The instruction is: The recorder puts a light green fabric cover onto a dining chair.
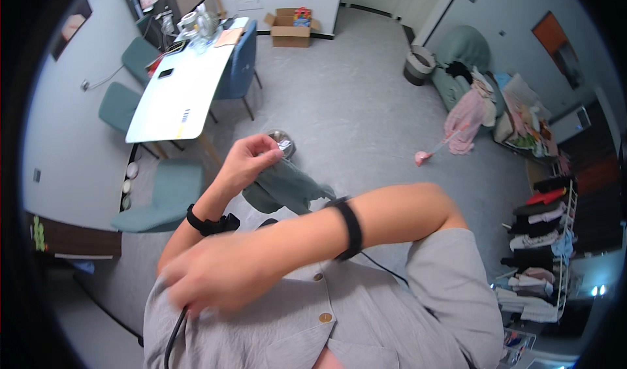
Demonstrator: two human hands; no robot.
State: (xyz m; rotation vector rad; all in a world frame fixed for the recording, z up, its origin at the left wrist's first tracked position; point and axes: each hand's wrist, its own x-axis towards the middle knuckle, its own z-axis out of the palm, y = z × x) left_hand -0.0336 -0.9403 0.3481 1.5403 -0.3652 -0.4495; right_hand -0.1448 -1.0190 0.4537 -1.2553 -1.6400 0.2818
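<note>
My left hand [249, 162] is closed in a pinch on the upper edge of a grey-green cloth [281, 187], which hangs in folds in front of me. Whether the cloth is a garment I cannot tell. My right hand [219, 274], blurred by motion, reaches across my chest to the left. Its curled fingers meet a black cable [173, 343] low on my left side. The right forearm covers the cloth's lower part. Each wrist wears a black band, the left one [210, 224] and the right one [351, 228].
A white table [179, 101] with teal chairs stands to the left, one chair [166, 196] close to me. Beyond the cloth sits a shiny round container [285, 148]. Rightward are a clothes-covered green armchair [450, 88], a pink-headed stick [424, 157] and a clothes rack [565, 264].
</note>
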